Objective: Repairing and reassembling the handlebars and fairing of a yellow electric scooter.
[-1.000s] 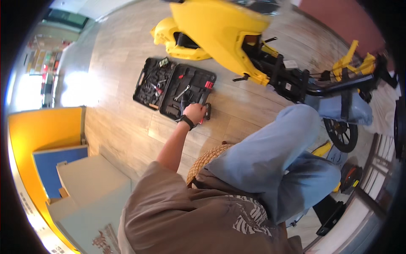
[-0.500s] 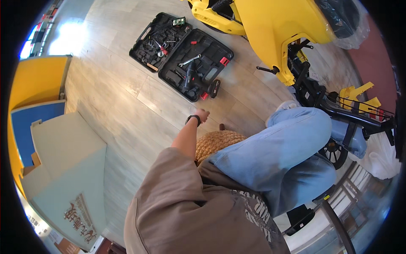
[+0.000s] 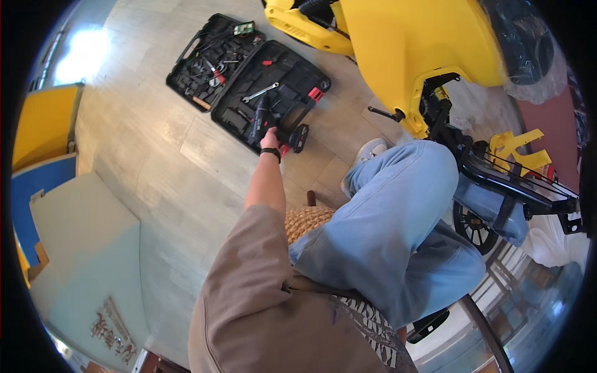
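Note:
My left hand (image 3: pixel 269 138), with a black band on its wrist, reaches to a black cordless drill (image 3: pixel 263 117) lying in the open tool case. Its fingers are bent in against the back of the drill, partly hidden by the hand. The drill's battery (image 3: pixel 300 138) sticks out past the near edge of the black case (image 3: pixel 318 76). A combination wrench (image 3: pixel 260 92) rests across that same half, close to the drill. My right hand is out of sight.
The case's other half (image 3: pixel 199 53) holds several small tools and a green-faced device (image 3: pixel 244 28). At the right stands a yellow vehicle body (image 3: pixel 398 43) with a black frame. A woven stool (image 3: pixel 308 222) is by my leg; a pale panel (image 3: pixel 87 217) stands at left.
My left hand has moved forward from above the floor near the stool to the drill. The view has shifted, while the drill still lies in the case.

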Tool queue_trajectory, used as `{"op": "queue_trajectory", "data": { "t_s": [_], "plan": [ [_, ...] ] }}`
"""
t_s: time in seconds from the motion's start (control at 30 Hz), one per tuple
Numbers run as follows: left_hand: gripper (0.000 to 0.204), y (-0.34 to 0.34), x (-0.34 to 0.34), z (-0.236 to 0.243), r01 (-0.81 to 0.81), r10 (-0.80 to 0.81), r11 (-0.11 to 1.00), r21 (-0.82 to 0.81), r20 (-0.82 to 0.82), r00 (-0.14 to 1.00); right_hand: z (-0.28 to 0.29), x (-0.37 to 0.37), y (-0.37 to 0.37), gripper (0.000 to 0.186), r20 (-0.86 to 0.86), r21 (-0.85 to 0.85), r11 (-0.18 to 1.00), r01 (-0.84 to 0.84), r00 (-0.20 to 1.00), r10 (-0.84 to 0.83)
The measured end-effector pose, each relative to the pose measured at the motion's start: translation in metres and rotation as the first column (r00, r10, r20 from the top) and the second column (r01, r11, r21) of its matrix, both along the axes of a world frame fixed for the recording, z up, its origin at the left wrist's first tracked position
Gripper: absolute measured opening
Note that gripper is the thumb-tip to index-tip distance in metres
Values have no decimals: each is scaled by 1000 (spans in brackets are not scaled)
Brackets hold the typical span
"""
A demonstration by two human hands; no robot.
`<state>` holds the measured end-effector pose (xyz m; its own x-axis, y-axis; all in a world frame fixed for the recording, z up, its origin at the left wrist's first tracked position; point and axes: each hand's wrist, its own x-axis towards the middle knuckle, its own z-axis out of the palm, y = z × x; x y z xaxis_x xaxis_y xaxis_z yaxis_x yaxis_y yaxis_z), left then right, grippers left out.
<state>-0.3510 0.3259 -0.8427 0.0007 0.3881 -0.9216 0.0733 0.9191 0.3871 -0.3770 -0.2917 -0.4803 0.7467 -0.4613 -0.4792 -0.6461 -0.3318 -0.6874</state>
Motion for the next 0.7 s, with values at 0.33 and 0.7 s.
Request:
{"op": "queue_trajectory", "data": {
  "t_s": [0.33, 0.7],
  "plan": [
    [30, 24, -34, -6, -85, 85, 996, 15, -14, 996, 39, -34, -67, 37, -48, 281, 898, 339, 939, -340],
    [32, 21, -64, 168, -124, 20, 968, 217, 428, 904, 161, 112, 250, 25, 556, 127, 511, -850, 488, 673]
  ]
}}
